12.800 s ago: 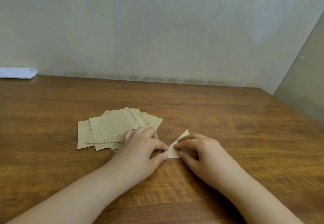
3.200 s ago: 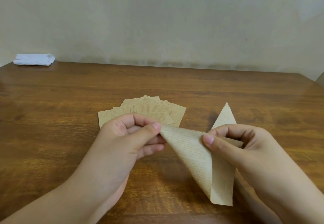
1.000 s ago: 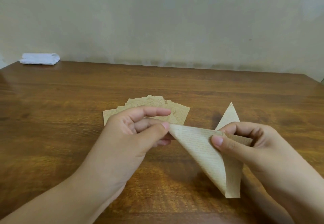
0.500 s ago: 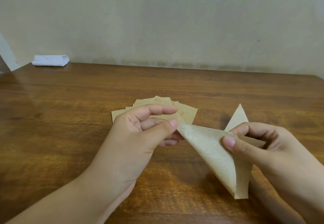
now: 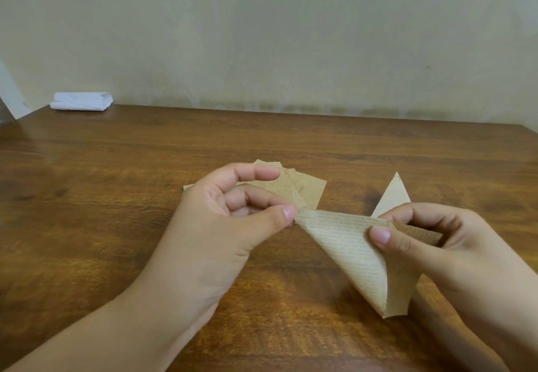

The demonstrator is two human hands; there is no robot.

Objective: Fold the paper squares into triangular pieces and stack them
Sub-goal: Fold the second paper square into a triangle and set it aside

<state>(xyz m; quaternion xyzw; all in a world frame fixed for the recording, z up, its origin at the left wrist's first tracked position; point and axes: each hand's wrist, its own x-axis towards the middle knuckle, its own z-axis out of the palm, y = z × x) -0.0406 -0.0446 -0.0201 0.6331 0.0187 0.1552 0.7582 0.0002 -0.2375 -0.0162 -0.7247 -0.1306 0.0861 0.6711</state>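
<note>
Head view shows a paper square [image 5: 346,252] held above the table [image 5: 116,185], bent over on itself. Left hand [image 5: 233,226] pinches its left corner; right hand [image 5: 436,243] pinches the top edge. The soft fold hangs toward the person. A finished triangle [image 5: 393,197] lies just beyond the right hand, nearer it than the unfolded pile [image 5: 302,188].

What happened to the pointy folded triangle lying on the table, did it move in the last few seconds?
No. The folded triangle lies just as far right of the stack of paper squares as before; only the camera view shifted.
</note>
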